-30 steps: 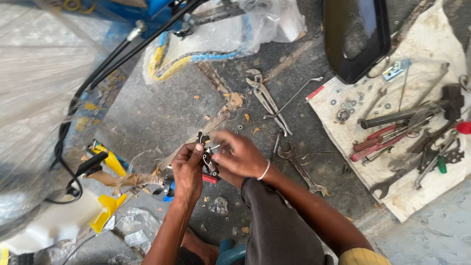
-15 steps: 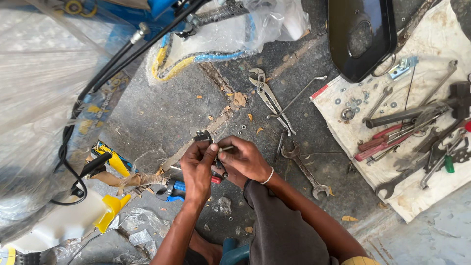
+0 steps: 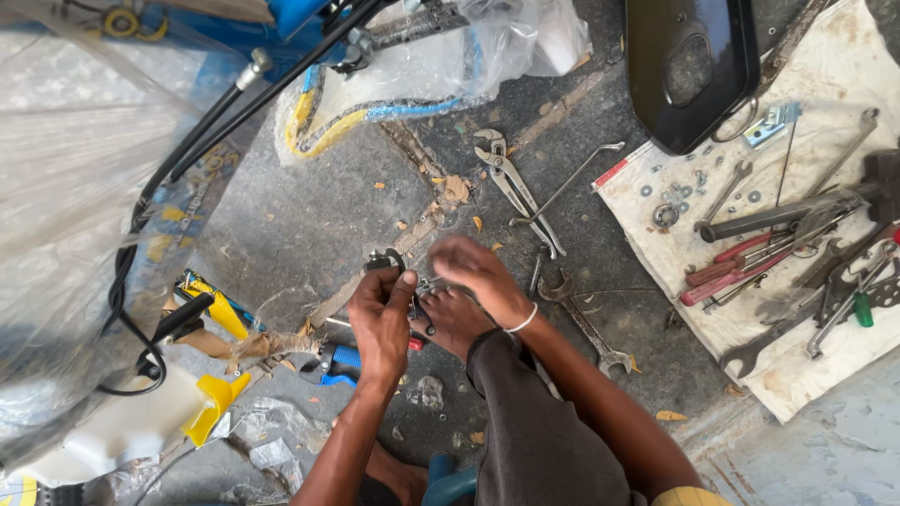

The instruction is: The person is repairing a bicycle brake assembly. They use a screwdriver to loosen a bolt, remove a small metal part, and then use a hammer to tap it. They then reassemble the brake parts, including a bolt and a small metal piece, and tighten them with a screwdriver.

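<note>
Looking down from my head, my left hand (image 3: 382, 319) is curled around a small black metal part (image 3: 386, 261), holding it up just above the concrete floor (image 3: 309, 206), fingers closed on it. My right hand (image 3: 478, 272) comes in from the other side with its fingertips drawn together at the part's edge, pinching something small and thin there; I cannot tell exactly what, since it is blurred and half hidden. Under my hands my bare foot (image 3: 450, 319) rests on the floor, and a blue-handled tool (image 3: 337, 361) lies just beside my left wrist. Near my right forearm lie a spanner (image 3: 586, 323) and, further up, grey pliers (image 3: 511, 183). Off to my right a dirty white cloth (image 3: 844, 66) carries spanners, red-handled tools, washers and nuts, with a black panel (image 3: 694, 66) touching its upper corner. To my left stand a plastic-wrapped blue machine (image 3: 84, 187), black cables (image 3: 187, 159) and yellow clips (image 3: 211, 305). As for progress, I judge it mid-way: the part is off and in my hands, loose hardware is laid out unfitted, and nothing here looks reassembled yet.
</note>
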